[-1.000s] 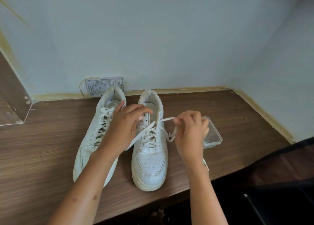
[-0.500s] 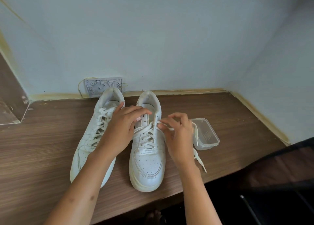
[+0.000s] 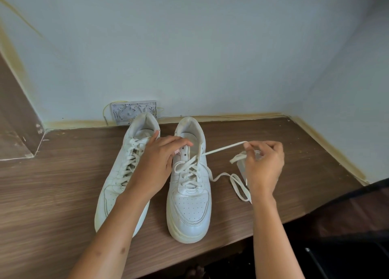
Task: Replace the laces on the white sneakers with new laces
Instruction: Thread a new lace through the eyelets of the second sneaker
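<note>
Two white sneakers stood side by side on the wooden table (image 3: 63, 184), toes toward the person, heels near the wall. The left sneaker (image 3: 124, 173) was fully laced. The right sneaker (image 3: 189, 194) had its top eyelets bare, the lace (image 3: 223, 149) crossing only the lower rows.

The left hand (image 3: 157, 162) rested across the gap between the two shoes, its fingers (image 3: 179, 141) lying over the tongue of the right sneaker and pressing on it; they were fairly straight and gripped nothing that could be seen.

The right hand (image 3: 263, 165) was raised to the right of that shoe, fingers curled and pinching the lace near its end. From the pinch the lace ran taut, slanting down to the upper eyelets on the right side. Another loose length of lace lay on the table just beside the shoe, looping under the right wrist.

A clear plastic box (image 3: 244, 165) sat behind the right hand, mostly hidden. A grey panel (image 3: 130, 112) leaned at the wall behind the left sneaker's heel.
</note>
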`<state>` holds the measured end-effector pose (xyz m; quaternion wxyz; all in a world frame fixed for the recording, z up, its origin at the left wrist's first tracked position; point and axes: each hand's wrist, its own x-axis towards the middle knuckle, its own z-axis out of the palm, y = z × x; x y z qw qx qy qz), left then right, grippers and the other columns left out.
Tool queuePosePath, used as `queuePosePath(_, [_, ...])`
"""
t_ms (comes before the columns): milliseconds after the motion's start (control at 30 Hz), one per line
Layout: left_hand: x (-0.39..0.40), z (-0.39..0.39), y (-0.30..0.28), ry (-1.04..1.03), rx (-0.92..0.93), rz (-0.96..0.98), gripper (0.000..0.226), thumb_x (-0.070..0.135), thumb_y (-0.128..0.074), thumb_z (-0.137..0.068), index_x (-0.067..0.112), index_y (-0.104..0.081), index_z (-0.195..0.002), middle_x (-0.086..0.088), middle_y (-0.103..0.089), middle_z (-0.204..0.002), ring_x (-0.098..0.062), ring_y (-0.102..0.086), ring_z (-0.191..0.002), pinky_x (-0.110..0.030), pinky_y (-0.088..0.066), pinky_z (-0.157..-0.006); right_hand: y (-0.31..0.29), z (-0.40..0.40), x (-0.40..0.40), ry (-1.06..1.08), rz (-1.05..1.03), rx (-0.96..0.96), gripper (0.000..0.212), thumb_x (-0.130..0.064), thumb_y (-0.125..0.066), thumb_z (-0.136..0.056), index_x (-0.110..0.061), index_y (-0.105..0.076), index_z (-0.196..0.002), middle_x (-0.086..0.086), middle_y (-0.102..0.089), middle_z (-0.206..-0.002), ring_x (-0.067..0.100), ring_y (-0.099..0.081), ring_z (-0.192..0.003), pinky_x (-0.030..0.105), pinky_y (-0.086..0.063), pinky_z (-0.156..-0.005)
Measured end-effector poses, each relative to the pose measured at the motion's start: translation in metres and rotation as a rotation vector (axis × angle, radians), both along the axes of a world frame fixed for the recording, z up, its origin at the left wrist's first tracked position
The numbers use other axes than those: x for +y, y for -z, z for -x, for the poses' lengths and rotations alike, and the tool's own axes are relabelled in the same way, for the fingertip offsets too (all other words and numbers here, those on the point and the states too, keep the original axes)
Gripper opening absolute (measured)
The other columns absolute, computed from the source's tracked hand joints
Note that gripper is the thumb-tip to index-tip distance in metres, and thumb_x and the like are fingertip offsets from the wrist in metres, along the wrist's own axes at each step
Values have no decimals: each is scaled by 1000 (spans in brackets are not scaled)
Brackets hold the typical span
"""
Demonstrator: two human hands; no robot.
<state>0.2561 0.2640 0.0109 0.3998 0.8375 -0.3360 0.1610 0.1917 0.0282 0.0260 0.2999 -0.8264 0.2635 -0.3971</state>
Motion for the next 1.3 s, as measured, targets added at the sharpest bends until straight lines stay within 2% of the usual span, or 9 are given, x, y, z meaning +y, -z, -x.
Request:
queuePosePath(367, [1, 0, 0, -14, -17, 13, 60, -18, -57, -83, 31, -62, -117, 20, -58, -107, -3, -58, -95, -44, -17, -121, -22, -14, -43, 77, -13, 99, 10, -23, -68, -91, -17, -73, -98, -2, -50, -106, 25, -51, -105, 50, -47, -95])
queuePosePath(500, [1, 0, -1, -15, -11, 9, 56, -16, -59, -84, 28, -66, -118, 22, -57, -110, 2, -55, -94, -40, -15, -121, -24, -8, -27, -192, 96, 244, 34, -27, -74, -85, -34, -68, -118, -3, -47, -123, 17, -36, -114, 43, -37, -105])
queuePosePath(633, [1, 1, 0, -5, 6, 20, 55, -15, -58, -85, 28, -66, -119, 21, -57, -111, 9, -52, -90, -32, -11, -122, -23, -2, 6, -541, 123, 383, 27, -43, -75, -76, -50, -69, -101, -19, -45, -114, 8, -25, -109, 28, -24, -97])
queuePosePath(767, [1, 1, -1, -2, 5, 21, 54, -14, -57, -86, 28, -66, -119, 21, -57, -112, 2, -54, -100, -36, -14, -122, -8, -5, 21, -584, 148, 343, 7, -36, -76, -80, -40, -76, -86, -24, -47, -106, 11, -30, -106, 32, -31, -96])
queuePosePath(900, [1, 2, -2, -1, 8, 30, 52, -13, -57, -87, 27, -66, -118, 20, -58, -111, 0, -55, -100, -42, -19, -121, -8, -11, 24, -612, 146, 353, 23, -35, -78, -80, -39, -73, -102, -19, -46, -111, 10, -32, -107, 27, -29, -94])
queuePosePath(1000, [2, 1, -2, 5, 21, 37, 52, -13, -57, -86, 27, -66, -118, 18, -60, -111, 7, -54, -88, -42, -19, -121, -8, -12, 25, -589, 163, 254, 12, -24, -76, -82, -35, -76, -86, -18, -53, -104, 15, -37, -102, 33, -34, -92])
queuePosePath(1100, [0, 1, -1, 14, 22, 38, 51, -12, -58, -86, 27, -66, -118, 17, -62, -109, 7, -53, -88, -41, -19, -121, -8, -14, 18, -428, 224, 121, 20, -9, -74, -84, -29, -74, -80, -12, -55, -96, 16, -40, -95, 37, -37, -88])
queuePosePath(1200, [0, 0, 1, 12, 26, 54, 50, -11, -57, -88, 28, -66, -117, 14, -65, -108, 2, -57, -91, -39, -19, -121, -8, -15, 20, -405, 279, 155, 20, -5, -68, -89, -25, -70, -86, -12, -53, -98, 12, -43, -89, 34, -38, -84])
queuePosePath(1300, [1, -2, 3, 23, 40, 77, 48, -9, -56, -91, 29, -67, -118, 14, -65, -109, -2, -60, -99, -40, -21, -121, -18, -6, 23, -478, 111, 179, 17, -8, -67, -91, -23, -66, -99, -10, -59, -99, 1, -55, -81, 17, -43, -73])
